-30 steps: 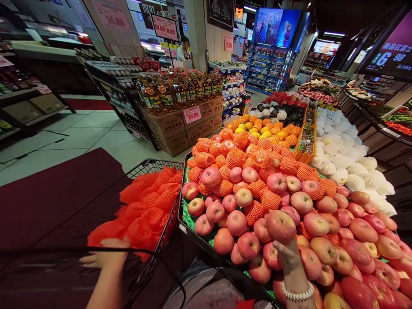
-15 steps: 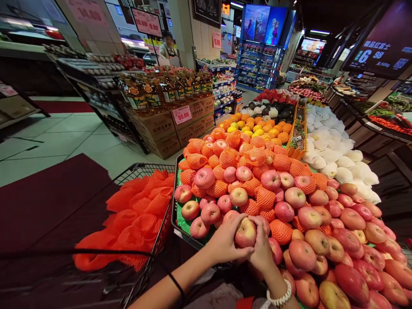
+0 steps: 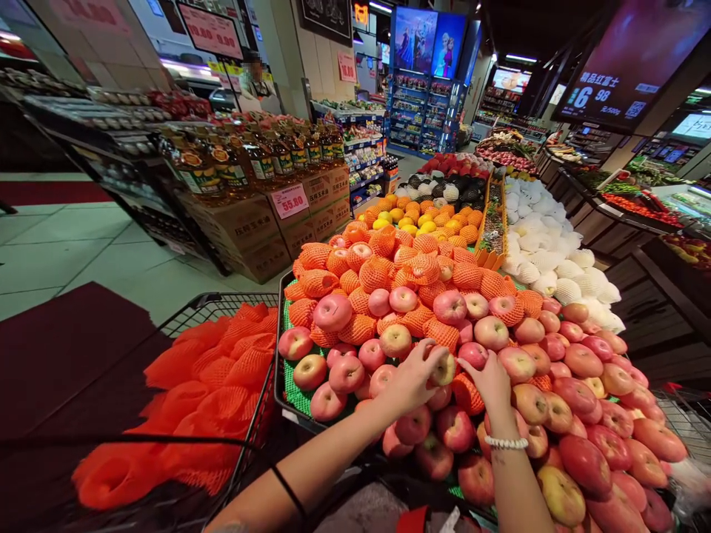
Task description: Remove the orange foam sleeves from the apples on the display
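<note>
Curling round a smooth, yellowish apple (image 3: pixel 444 370) near the front of the display (image 3: pixel 303 420), my left hand's (image 3: pixel 411 379) fingers seem to steady it from the side; my right hand (image 3: pixel 494 386) sits just beside, thumb and forefinger parted, its contact with the redder apple (image 3: pixel 473 355) unclear to me. Left of the display, a wire cart (image 3: pixel 238 295) apparently contains limp, ribbed red foam nets (image 3: pixel 186 414), while within the display green mesh (image 3: pixel 300 400) probably cushions rounded fruit.
</note>
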Available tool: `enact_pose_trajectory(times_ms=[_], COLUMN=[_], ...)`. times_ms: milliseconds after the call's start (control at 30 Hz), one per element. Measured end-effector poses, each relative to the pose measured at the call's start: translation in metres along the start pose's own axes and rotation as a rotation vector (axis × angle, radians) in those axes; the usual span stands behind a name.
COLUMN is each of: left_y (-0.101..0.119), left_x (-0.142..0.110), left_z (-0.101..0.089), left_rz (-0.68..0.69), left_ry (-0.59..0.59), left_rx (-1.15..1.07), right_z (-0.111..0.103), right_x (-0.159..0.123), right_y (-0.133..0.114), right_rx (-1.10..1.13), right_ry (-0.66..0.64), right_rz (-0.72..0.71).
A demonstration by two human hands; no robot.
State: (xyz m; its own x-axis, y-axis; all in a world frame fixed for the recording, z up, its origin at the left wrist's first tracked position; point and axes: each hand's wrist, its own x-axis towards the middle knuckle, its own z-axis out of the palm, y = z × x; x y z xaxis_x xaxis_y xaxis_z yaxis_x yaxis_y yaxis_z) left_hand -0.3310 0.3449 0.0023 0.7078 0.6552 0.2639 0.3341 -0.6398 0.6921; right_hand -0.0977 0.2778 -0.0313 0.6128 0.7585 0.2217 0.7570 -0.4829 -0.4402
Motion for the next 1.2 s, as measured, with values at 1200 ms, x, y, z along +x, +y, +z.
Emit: enact_pose_trajectory(times_ms=[1200], left_y=[-0.099], left_x=[0.226], left_z=[-0.065], left_rz=[-0.369], left_ry=[0.242], left_rx=[0.253], right_z=[-0.031], right_x=[-0.084], right_y=[-0.024], right_rx=[0.475], right_ry=[0.112], right_rz=[-0.167])
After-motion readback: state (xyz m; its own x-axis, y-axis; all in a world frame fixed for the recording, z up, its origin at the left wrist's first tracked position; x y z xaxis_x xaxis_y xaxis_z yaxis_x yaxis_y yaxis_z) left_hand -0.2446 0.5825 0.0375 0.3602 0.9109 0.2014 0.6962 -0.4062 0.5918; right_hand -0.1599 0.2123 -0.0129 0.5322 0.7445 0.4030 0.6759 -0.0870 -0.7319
